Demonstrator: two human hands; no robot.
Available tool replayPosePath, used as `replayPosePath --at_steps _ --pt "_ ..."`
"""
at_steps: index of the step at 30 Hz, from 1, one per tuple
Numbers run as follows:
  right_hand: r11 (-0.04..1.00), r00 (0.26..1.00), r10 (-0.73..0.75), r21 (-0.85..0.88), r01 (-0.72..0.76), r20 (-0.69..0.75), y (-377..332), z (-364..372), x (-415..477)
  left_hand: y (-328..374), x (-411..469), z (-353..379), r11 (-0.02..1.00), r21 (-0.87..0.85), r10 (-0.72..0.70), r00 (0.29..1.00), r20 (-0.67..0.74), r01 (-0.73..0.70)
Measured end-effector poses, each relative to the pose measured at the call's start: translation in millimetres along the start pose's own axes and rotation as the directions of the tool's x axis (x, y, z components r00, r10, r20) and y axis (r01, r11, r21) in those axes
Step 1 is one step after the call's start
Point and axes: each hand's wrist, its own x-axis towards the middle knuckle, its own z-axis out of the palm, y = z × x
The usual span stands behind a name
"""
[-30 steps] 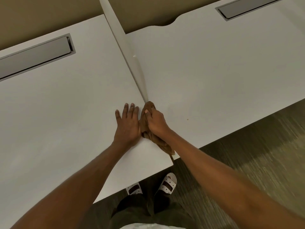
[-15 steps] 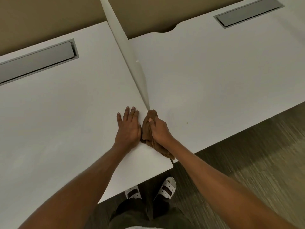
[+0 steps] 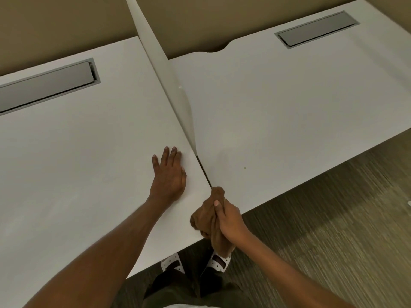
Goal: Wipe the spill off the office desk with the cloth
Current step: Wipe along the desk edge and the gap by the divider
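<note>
Desks: two white tops, left desk and right desk, one divider panel between them.
Cable trays: two grey, one per desk.
Cloth: one brown cloth, bunched at the seam by the front edge, partly hanging off.
Left hand: flat, fingers spread on left desk.
Right hand: fist closed round cloth.
Speck: one small dot on right desk.

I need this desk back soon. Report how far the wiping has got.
Done: no pooled liquid shows on the desk. In hand: the right hand grips the bunched brown cloth at the front end of the seam, while the left hand lies flat beside it. Left: a small speck remains right of the seam.
</note>
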Motion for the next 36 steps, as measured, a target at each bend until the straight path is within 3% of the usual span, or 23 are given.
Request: replayPosePath --at_steps 7,19,24,36 --pt "0.997 1.000 0.011 -0.080 -0.012 -0.013 -4 -1 3 -1 0 2 1.000 0.027 -0.001 1.000 0.009 0.001" --pt "0.962 0.986 -0.138 -0.250 0.110 -0.097 -71 17 87 0 4 4 0.997 0.073 -0.013 0.999 0.043 0.009" --pt "0.959 0.981 -0.154 -0.256 0.120 -0.120 -93 25 113 -4 5 7 0.992 0.124 0.000 0.997 0.082 -0.010" --pt "0.975 0.989 -0.133 -0.191 0.118 -0.069 -61 15 68 -4 4 5 1.000 0.015 0.001 1.000 0.020 -0.001"
